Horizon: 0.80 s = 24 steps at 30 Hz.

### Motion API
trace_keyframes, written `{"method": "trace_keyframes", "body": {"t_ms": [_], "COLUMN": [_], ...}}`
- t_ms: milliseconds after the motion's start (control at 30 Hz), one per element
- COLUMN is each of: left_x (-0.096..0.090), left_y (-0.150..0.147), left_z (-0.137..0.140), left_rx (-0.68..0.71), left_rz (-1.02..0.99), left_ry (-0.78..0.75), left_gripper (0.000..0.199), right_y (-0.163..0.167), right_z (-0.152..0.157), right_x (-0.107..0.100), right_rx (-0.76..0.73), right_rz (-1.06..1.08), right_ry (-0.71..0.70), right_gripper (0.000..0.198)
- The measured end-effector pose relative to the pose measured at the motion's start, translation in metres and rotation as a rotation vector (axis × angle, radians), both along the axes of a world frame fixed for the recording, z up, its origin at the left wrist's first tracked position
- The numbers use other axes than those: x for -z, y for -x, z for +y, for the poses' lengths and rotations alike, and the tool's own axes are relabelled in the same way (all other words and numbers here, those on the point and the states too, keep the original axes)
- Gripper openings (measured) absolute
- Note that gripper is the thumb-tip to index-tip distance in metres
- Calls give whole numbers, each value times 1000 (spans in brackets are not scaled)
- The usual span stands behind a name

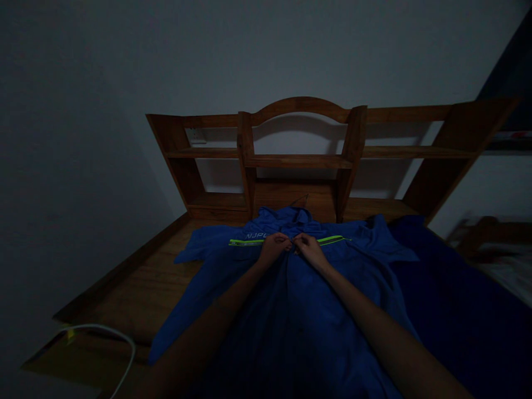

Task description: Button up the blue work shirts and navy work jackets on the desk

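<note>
A blue short-sleeved shirt point(324, 310) lies spread on a wooden desk, its collar toward the shelf. Yellow-green reflective strips cross its chest, and white letters show above the left one. My left hand point(275, 246) pinches the front edge at chest height, left of the middle opening. Close beside it, my right hand point(308, 248) pinches the other front edge, the fingertips of both hands nearly touching. Whether a button sits between the fingers is too dark and small to tell.
A wooden shelf unit point(299, 160) stands at the desk's back against a grey wall. Dark blue cloth point(461, 310) lies at the right. A white cable point(131, 341) curves at the lower left over the wooden desk point(137, 288).
</note>
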<state>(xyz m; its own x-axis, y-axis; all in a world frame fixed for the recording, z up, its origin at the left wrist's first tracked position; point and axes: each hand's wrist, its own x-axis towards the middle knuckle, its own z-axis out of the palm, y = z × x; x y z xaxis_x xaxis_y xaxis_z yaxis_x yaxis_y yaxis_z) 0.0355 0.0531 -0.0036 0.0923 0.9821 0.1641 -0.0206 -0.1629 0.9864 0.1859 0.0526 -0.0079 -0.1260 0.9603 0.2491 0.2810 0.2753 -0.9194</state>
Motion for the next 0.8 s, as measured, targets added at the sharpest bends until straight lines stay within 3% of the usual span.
{"method": "trace_keyframes", "body": {"t_ms": [800], "left_x": [1], "left_y": [0], "left_z": [2], "left_rx": [-14], "left_rz": [11], "left_ry": [-2], "left_gripper": [7], "right_y": [1], "right_z": [-4], "right_x": [-3], "right_rx": [-4], "right_rz": [-23], "right_ry": [-29], "right_gripper": [27]}}
